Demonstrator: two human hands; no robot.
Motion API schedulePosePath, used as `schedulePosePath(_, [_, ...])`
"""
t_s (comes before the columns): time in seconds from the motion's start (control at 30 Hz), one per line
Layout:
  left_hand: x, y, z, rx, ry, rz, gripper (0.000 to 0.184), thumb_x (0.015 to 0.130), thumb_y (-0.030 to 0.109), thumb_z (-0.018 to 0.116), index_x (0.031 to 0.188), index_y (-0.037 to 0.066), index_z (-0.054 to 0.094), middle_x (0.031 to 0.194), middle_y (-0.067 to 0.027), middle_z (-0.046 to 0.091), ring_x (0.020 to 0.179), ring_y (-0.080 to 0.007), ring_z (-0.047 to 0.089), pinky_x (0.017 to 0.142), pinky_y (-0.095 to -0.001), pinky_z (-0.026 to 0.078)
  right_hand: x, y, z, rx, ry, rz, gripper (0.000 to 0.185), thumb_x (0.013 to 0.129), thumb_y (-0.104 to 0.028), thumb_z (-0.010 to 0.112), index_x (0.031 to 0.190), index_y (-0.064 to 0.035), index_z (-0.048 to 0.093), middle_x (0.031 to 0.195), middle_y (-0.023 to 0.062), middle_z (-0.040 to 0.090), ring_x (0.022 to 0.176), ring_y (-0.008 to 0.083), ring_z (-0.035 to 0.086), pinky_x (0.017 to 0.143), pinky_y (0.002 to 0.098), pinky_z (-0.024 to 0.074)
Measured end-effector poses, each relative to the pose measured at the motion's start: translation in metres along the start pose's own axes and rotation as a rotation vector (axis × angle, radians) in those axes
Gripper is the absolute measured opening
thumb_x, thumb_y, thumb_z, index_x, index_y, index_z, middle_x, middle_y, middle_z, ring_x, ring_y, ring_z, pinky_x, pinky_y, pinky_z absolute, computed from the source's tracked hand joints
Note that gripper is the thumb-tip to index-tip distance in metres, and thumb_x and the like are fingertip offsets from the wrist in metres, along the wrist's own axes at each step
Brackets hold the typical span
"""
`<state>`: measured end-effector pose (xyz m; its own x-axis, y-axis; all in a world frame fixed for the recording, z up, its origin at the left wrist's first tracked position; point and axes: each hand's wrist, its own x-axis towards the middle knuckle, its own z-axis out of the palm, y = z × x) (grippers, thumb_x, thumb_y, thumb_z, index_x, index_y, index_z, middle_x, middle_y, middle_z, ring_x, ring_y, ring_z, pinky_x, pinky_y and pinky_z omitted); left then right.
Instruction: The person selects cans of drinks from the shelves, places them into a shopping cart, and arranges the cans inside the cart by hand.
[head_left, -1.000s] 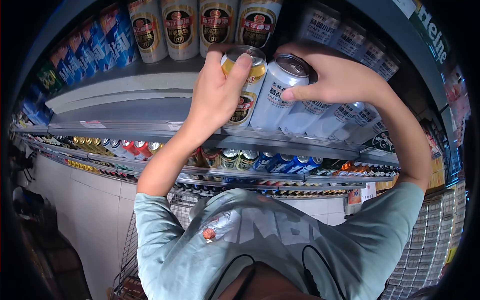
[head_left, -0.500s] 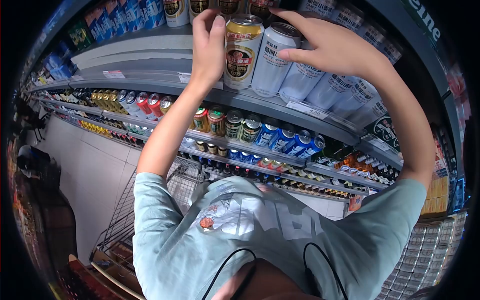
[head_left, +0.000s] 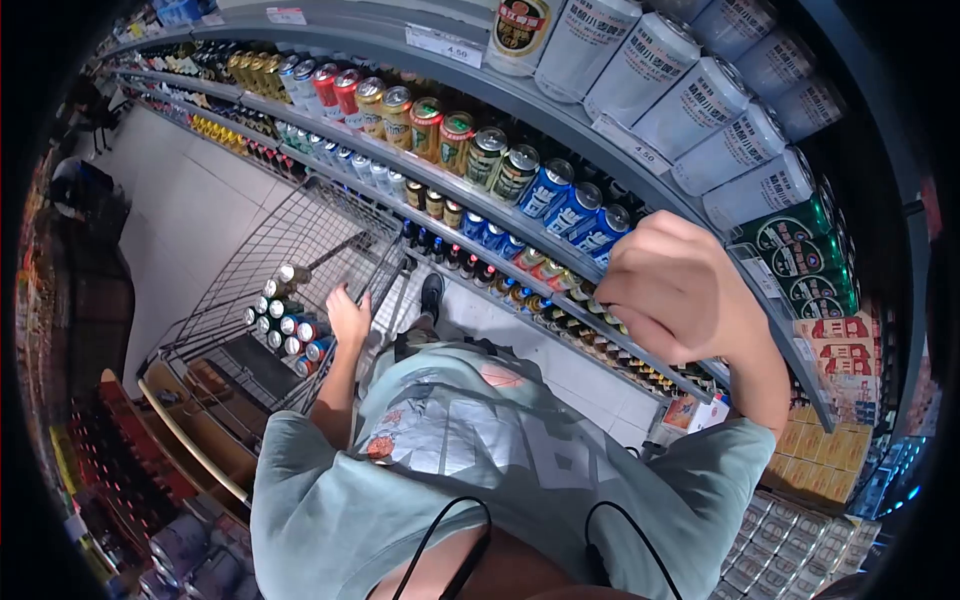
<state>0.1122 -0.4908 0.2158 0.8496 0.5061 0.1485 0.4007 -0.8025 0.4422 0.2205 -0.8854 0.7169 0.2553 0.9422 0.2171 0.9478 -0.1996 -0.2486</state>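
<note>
My left hand (head_left: 349, 316) is low, at the near side of a wire shopping cart (head_left: 270, 235). Its fingers are apart and nothing shows in them; whether it touches the wire is unclear. Inside the cart, several drink cans (head_left: 290, 325) stand grouped to the left of this hand. My right hand (head_left: 668, 288) is raised in front of the shelves, its fingers curled into a loose fist with no object visible in it. Behind it are blue cans (head_left: 575, 208). Above it, white craft-wheat beer cans (head_left: 645, 65) stand on the upper shelf beside a white-and-gold can (head_left: 522, 35).
Shelf edges (head_left: 640, 150) curve across the top and right. Green can packs (head_left: 800, 255) sit at the right end, above stacked cartons (head_left: 820, 440). Pale floor tiles (head_left: 190, 215) run left of the cart. The cart's handle (head_left: 190, 440) is lower left.
Both hands have left the upper-shelf cans. My left hand has dropped to the cart, and my right hand has come down and curled. The view has tilted downward, bringing the cart's cans into sight.
</note>
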Motion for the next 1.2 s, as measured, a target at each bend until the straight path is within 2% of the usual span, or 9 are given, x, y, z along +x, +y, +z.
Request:
schedulePosePath(0.07, [-0.047, -0.049, -0.004, 0.128, -0.206, -0.133, 0.068, 0.091, 0.049, 0.068, 0.130, -0.005, 0.051, 0.128, -0.0230, 0.058, 0.123, -0.0414, 0.052, 0.102, -0.0477, 0.045, 0.002, 0.020, 0.032, 0.024, -0.013, 0.008, 0.006, 0.079, -0.008, 0.066, 0.084, -0.0062, 0.063, 0.077, 0.0075, 0.059, 0.075, 0.0278, 0.059, 0.073, 0.0382, 0.0459])
schedulePosePath(0.1, [-0.065, -0.073, -0.003, 0.203, -0.297, -0.188, 0.069, 0.094, 0.057, 0.059, 0.126, -0.003, 0.054, 0.124, -0.0219, 0.061, 0.117, -0.0410, 0.057, 0.097, -0.0481, 0.049, 0.003, 0.034, 0.051, 0.043, 0.012, -0.010, 0.004, 0.083, -0.008, 0.064, 0.085, -0.0063, 0.062, 0.076, 0.0077, 0.059, 0.074, 0.0275, 0.059, 0.072, 0.0378, 0.0454])
schedulePosePath(0.23, [-0.078, -0.100, -0.008, 0.223, -0.357, -0.352, 0.054, 0.102, 0.056, 0.044, 0.120, 0.008, 0.061, 0.109, -0.0185, 0.071, 0.099, -0.0394, 0.069, 0.085, -0.0506, 0.054, 0.005, 0.093, 0.159, 0.381, 0.049, 0.277, 0.016, 0.099, -0.012, 0.049, 0.090, -0.0017, 0.055, 0.082, 0.0143, 0.061, 0.077, 0.0343, 0.060, 0.074, 0.0415, 0.0479])
schedulePosePath(0.27, [-0.076, -0.105, -0.007, 0.186, -0.326, -0.400, 0.051, 0.104, 0.055, 0.041, 0.116, 0.011, 0.063, 0.104, -0.0180, 0.073, 0.096, -0.0395, 0.071, 0.080, -0.0520, 0.055, 0.006, 0.102, 0.185, 0.456, 0.031, 0.374, 0.016, 0.101, -0.012, 0.048, 0.092, -0.0016, 0.056, 0.080, 0.0124, 0.060, 0.074, 0.0265, 0.061, 0.071, 0.0378, 0.0475])
schedulePosePath(0.4, [-0.075, -0.098, -0.008, 0.279, -0.285, -0.331, 0.047, 0.105, 0.051, 0.041, 0.101, 0.011, 0.066, 0.094, -0.0131, 0.074, 0.082, -0.0364, 0.073, 0.069, -0.0509, 0.057, 0.012, 0.123, 0.282, 0.709, 0.058, 0.591, 0.019, 0.104, -0.016, 0.049, 0.093, -0.0007, 0.056, 0.074, 0.0066, 0.058, 0.067, 0.0128, 0.057, 0.065, 0.0311, 0.0470])
schedulePosePath(0.53, [-0.075, -0.101, -0.004, 0.318, -0.223, -0.296, 0.044, 0.104, 0.049, 0.043, 0.098, 0.012, 0.066, 0.088, -0.0110, 0.074, 0.076, -0.0337, 0.074, 0.062, -0.0477, 0.057, 0.026, 0.120, 0.329, 0.775, 0.010, 0.659, 0.022, 0.105, -0.017, 0.049, 0.094, -0.0007, 0.057, 0.077, 0.0071, 0.060, 0.070, 0.0147, 0.060, 0.069, 0.0320, 0.0493])
schedulePosePath(0.7, [-0.066, -0.100, -0.016, 0.273, -0.338, -0.366, 0.042, 0.105, 0.047, 0.043, 0.103, 0.011, 0.065, 0.091, -0.0135, 0.074, 0.081, -0.0375, 0.073, 0.071, -0.0522, 0.057, 0.052, 0.135, 0.370, 0.811, 0.041, 0.652, 0.024, 0.107, -0.019, 0.047, 0.095, -0.0011, 0.058, 0.077, 0.0057, 0.060, 0.069, 0.0145, 0.059, 0.067, 0.0304, 0.0489])
schedulePosePath(0.93, [-0.068, -0.116, -0.017, 0.281, -0.316, -0.357, 0.041, 0.104, 0.047, 0.044, 0.099, 0.012, 0.064, 0.090, -0.0125, 0.074, 0.077, -0.0363, 0.073, 0.067, -0.0515, 0.057, 0.080, 0.148, 0.387, 0.767, 0.005, 0.609, 0.025, 0.107, -0.020, 0.047, 0.095, -0.0017, 0.059, 0.077, 0.0056, 0.061, 0.070, 0.0156, 0.060, 0.066, 0.0315, 0.0492])
schedulePosePath(1.2, [-0.053, -0.152, -0.023, 0.264, -0.216, -0.273, 0.040, 0.104, 0.048, 0.046, 0.095, 0.013, 0.063, 0.085, -0.0119, 0.073, 0.071, -0.0345, 0.071, 0.060, -0.0480, 0.056, 0.085, 0.147, 0.445, 0.965, 0.072, 0.646, 0.022, 0.106, -0.015, 0.046, 0.093, -0.0027, 0.060, 0.073, 0.0015, 0.057, 0.067, 0.0100, 0.056, 0.066, 0.0257, 0.0464])
